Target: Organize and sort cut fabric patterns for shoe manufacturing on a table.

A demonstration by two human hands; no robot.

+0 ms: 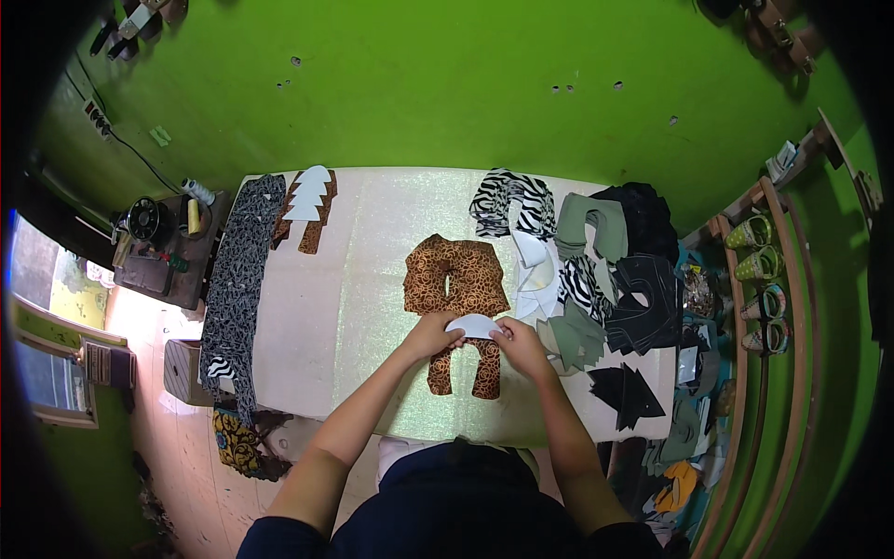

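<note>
Close to the table's near side, my left hand (430, 336) and my right hand (518, 344) pinch the two ends of a white half-moon piece (474, 326). Both hands are closed, thumbs on top. Under the white piece lies a U-shaped brown and black swirl-patterned fabric piece (487, 375), its two legs pointing toward me. Whether my fingers also grip that fabric, I cannot tell. Just beyond my hands rests a layered pile of the same patterned fabric (477, 282), with a narrow slit in its middle.
Right on the table (317, 354) are zebra-print pieces (511, 202), green pieces (596, 226), white pieces (533, 264) and black pieces (643, 303). A grey-black fabric strip (240, 289) and a white tree-shaped piece (309, 196) lie left. Sandals stand on a rack (787, 214).
</note>
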